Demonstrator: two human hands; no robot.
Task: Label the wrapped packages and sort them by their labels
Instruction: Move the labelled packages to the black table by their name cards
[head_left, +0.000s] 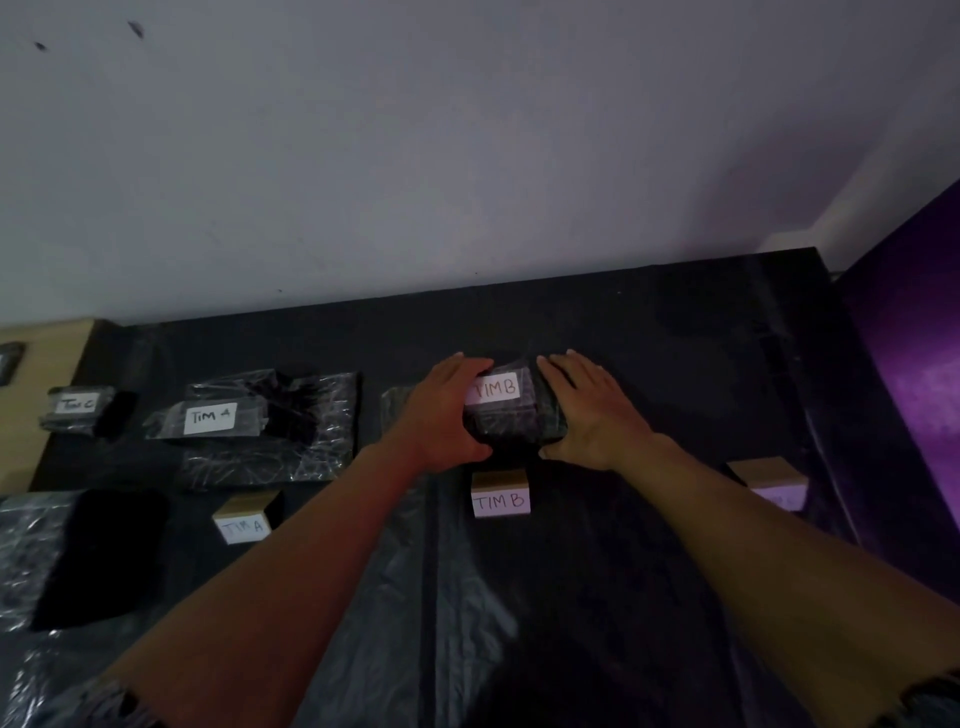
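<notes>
Glossy, crinkled plastic wraps the package (511, 415); its label (492, 388) looks like matt paper.

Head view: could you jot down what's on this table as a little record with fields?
surface: table under black plastic sheet
held package: TIM B package, behind the TIM B marker block
left hand: grips the package's left side
right hand: lies flat against its right side
other labelled packages: TIM A package; Tim C package at far left
other markers: TIM A marker block; a third block, label unreadable
</notes>
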